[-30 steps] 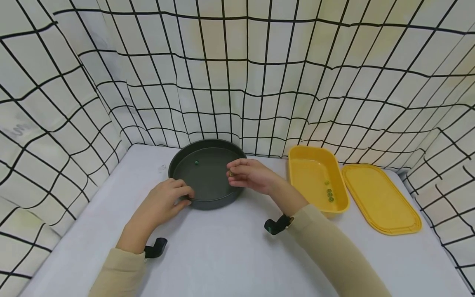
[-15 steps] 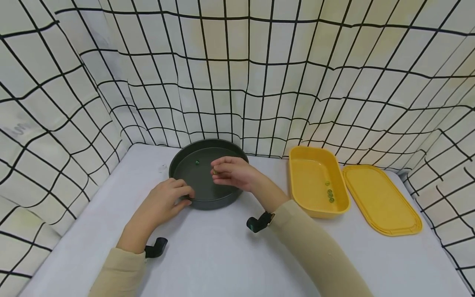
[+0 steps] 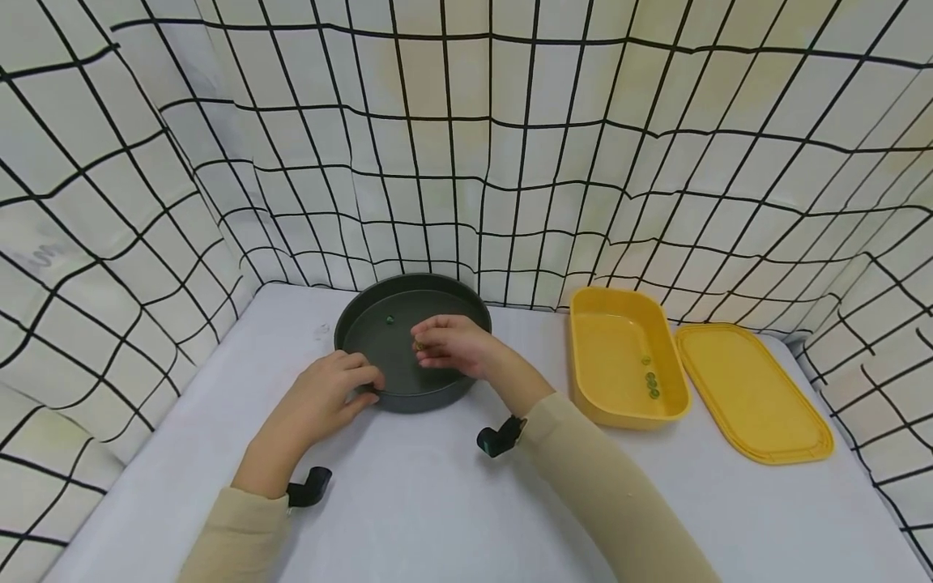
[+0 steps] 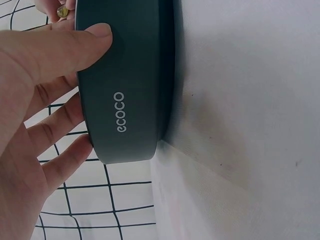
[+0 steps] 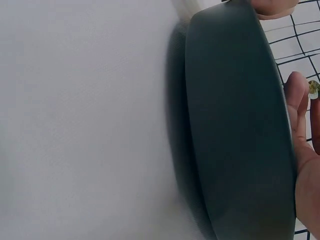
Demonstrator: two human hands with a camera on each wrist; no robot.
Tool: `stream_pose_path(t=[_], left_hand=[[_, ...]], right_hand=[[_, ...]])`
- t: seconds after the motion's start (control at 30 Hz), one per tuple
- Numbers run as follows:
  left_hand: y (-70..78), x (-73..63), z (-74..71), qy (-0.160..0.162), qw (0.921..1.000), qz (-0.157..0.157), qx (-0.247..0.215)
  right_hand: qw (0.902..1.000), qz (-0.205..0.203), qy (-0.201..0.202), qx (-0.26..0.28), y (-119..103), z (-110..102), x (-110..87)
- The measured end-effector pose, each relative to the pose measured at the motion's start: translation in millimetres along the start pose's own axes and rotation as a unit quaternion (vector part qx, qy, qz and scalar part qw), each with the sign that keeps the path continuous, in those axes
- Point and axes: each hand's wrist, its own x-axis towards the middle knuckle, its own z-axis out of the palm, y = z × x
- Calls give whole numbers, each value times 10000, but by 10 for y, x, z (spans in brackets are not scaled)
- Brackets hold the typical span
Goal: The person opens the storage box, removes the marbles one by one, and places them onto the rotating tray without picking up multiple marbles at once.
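Observation:
A round dark green pan [image 3: 430, 400] stands on the white table. My left hand [image 3: 331, 397] grips its near left rim; in the left wrist view the thumb [image 4: 80, 50] presses the outer wall beside the "ecoco" lettering, and the other fingers reach over the edge. Above the pan's inside, my right hand [image 3: 455, 348] pinches a small yellow-green marble [image 5: 313, 90] between thumb and fingers. That marble [image 4: 62, 11] also shows at the top of the left wrist view. Another green marble [image 3: 389, 320] lies on the pan's floor, towards the back left.
To the right is a yellow rectangular container [image 3: 605, 348] with several green marbles [image 3: 652, 385] along its right side. Beside it lies a flat yellow lid [image 3: 754, 397]. White walls with black netting [image 3: 510, 146] enclose the table at the back and sides.
My right hand has moved left over the pan with the marble and dipped slightly. The left hand keeps its grip on the rim.

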Motion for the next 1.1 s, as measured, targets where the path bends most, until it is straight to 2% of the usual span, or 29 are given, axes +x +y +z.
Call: stream_pose_path(t=[0.27,0.4,0.5,0.63,0.73,1.1], left_hand=[[-4,5,-30,30,10000,-3,38],[-5,5,-39,-1,10000,-22,36],[-2,4,-35,-20,10000,-17,57],[-4,-5,-22,16,10000,-5,82],[-10,-7,-7,18,10000,-3,51],[-14,6,15,-7,10000,-16,-3]], right_hand=[[9993,2,-77,-353,-3,49,26],[9972,-56,-75,-745,13,90,38],[9895,-203,-47,-1433,51,127,48],[9653,-378,1,-2584,113,180,59],[9530,-390,56,-3005,143,206,56],[9429,-378,193,-3303,149,216,24]])
